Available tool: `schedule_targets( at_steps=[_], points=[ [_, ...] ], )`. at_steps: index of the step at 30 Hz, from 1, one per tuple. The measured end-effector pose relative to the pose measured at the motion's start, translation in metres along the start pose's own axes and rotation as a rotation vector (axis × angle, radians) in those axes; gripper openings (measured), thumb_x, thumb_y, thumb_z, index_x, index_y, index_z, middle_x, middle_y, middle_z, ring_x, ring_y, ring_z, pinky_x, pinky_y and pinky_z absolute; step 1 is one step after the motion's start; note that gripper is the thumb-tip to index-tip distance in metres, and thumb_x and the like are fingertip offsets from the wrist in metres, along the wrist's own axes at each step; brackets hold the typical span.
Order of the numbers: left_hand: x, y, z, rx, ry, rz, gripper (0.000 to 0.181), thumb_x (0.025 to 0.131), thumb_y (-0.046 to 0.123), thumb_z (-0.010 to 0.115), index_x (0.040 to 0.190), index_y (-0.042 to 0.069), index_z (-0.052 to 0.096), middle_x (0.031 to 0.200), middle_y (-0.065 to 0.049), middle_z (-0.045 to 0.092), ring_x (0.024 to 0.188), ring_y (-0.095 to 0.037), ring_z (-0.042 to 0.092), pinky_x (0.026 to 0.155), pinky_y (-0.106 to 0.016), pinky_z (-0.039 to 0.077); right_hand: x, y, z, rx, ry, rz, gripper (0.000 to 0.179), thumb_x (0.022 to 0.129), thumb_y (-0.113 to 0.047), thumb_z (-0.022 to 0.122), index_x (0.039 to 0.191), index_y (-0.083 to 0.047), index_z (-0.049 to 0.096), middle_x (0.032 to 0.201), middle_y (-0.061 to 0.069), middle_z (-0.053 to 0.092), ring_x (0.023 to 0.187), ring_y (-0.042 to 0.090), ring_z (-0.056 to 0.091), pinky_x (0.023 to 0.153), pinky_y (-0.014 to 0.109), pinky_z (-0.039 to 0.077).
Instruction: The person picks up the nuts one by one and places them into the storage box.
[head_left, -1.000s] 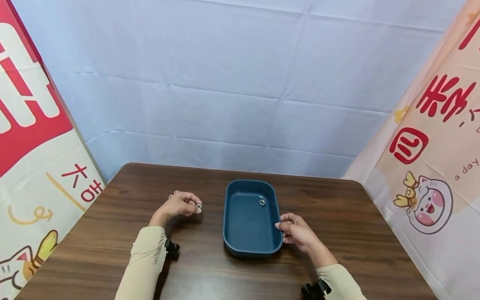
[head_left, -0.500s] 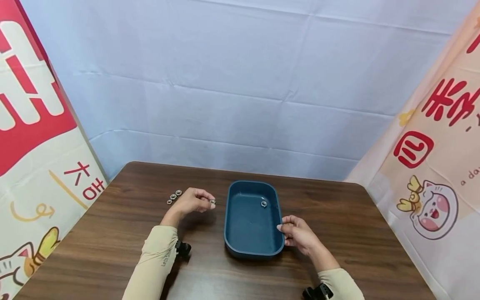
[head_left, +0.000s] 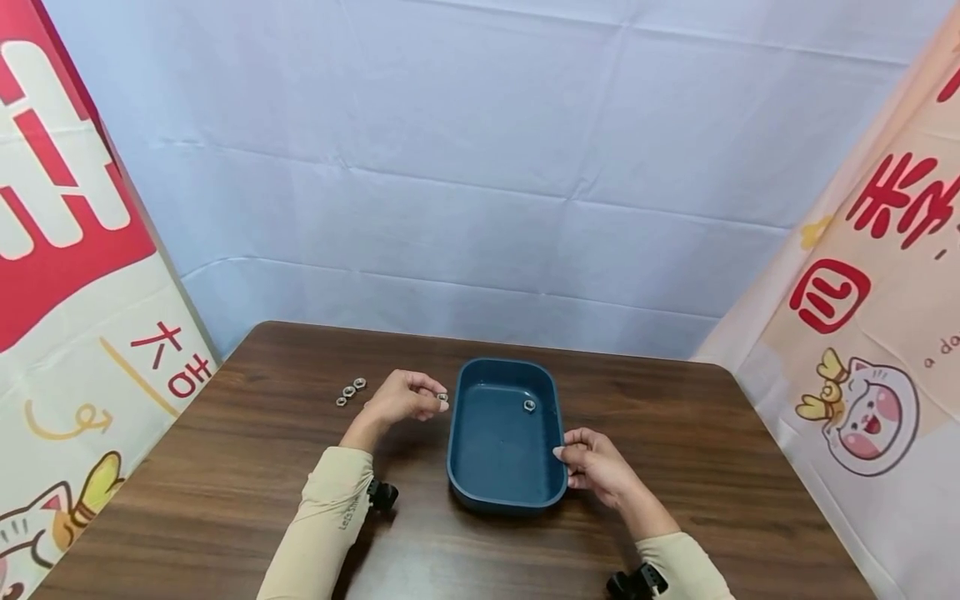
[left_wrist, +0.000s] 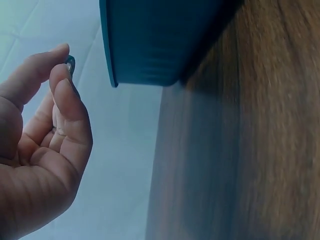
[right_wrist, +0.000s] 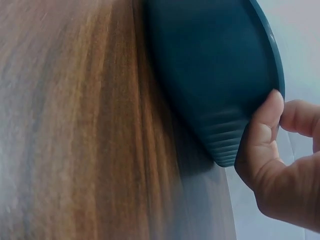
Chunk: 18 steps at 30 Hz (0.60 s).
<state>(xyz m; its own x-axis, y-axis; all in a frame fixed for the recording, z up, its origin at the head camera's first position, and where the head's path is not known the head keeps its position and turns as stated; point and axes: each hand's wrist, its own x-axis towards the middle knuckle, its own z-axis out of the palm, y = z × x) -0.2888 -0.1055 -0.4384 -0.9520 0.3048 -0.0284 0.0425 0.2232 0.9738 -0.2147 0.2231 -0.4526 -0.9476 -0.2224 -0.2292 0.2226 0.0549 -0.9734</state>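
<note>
My left hand (head_left: pixel 405 397) pinches a metal nut (head_left: pixel 442 397) between thumb and fingertips, just left of a dark blue rectangular tub (head_left: pixel 471 492). In the left wrist view the same nut (left_wrist: pixel 70 64) shows edge-on at the fingertips, level with the tub's side (left_wrist: pixel 145 45). My right hand (head_left: pixel 596 467) grips the tub's right rim, its thumb over the edge and fingers against the outer wall, as the right wrist view shows of the hand (right_wrist: pixel 280 165). One hex nut (head_left: pixel 529 406) lies inside the tub toward its far right.
Three more nuts, among them a larger nut (head_left: pixel 360 383) and a smaller nut (head_left: pixel 341 402), lie in a slanting row on the brown wooden table (head_left: pixel 247 467), left of my left hand. A pale cloth (head_left: pixel 450 167) hangs behind the table, with printed banners at both sides.
My left hand has carried its nut rightward toward the tub, uncovering the row of nuts on the table. The right hand keeps its grip on the rim.
</note>
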Motion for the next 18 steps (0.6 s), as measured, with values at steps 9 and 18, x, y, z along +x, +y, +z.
schedule_targets(
  at_steps=[9, 18],
  points=[
    [0.005, 0.005, 0.008, -0.045, -0.002, -0.081, 0.018, 0.078, 0.009, 0.074, 0.093, 0.002, 0.068, 0.073, -0.011, 0.062, 0.061, -0.02, 0.056, 0.067, -0.046, 0.051, 0.002, 0.0, 0.002, 0.007, 0.003, 0.002, 0.031, 0.089, -0.004, 0.057, 0.109, 0.008, 0.037, 0.069, 0.004, 0.048, 0.057, 0.013, 0.046, 0.048, 0.023, 0.046],
    [0.012, 0.019, 0.013, -0.111, -0.043, -0.141, 0.018, 0.077, 0.006, 0.074, 0.094, 0.001, 0.068, 0.076, -0.012, 0.065, 0.06, -0.018, 0.058, 0.06, -0.036, 0.052, 0.001, 0.0, 0.0, 0.009, -0.006, 0.005, 0.031, 0.089, -0.004, 0.058, 0.108, 0.008, 0.037, 0.069, 0.004, 0.048, 0.058, 0.013, 0.047, 0.049, 0.023, 0.046]
  ],
)
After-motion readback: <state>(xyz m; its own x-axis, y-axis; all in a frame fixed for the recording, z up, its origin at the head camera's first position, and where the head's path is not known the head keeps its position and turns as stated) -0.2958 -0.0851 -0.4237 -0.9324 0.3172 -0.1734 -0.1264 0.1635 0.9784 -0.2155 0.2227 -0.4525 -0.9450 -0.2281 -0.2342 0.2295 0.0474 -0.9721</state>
